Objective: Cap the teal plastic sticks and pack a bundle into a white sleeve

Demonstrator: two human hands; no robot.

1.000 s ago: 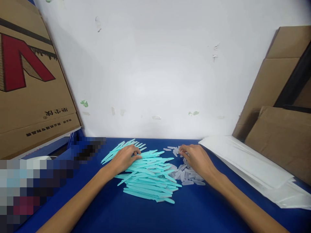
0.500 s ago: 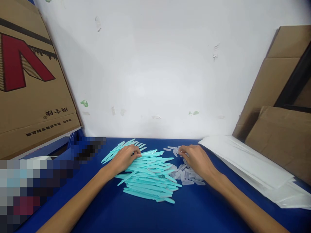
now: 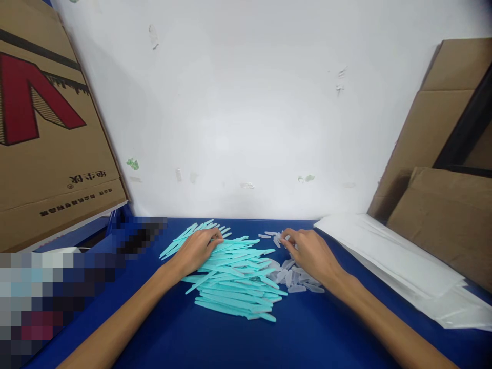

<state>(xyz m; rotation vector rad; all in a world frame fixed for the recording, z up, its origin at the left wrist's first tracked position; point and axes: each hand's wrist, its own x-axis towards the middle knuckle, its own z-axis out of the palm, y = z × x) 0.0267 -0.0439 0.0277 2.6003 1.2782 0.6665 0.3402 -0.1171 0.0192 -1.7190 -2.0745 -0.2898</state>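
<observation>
A heap of long thin turquoise pieces [image 3: 242, 279] lies on the blue table [image 3: 230, 346]. My left hand [image 3: 200, 250] rests at the heap's upper left, thumb and fingers closed on a turquoise piece. Beyond it, more turquoise pieces [image 3: 180, 240] lie slantwise. To the right is a pile of small translucent pieces [image 3: 294, 277]. My right hand [image 3: 307, 251] is over the upper part of that pile, thumb and forefinger pinched; what they hold, if anything, is too small to make out.
White sheets or bags [image 3: 395, 256] lie on the right of the table, beside cardboard [image 3: 442, 220]. At the left stands a printed cardboard box [image 3: 57, 169]. A white wall [image 3: 246, 113] closes off the back. The lower left is pixelated.
My left hand has barely moved, and the shiny turquoise piece by its fingertips has shifted or flattened. My right hand has shifted slightly to the left.
</observation>
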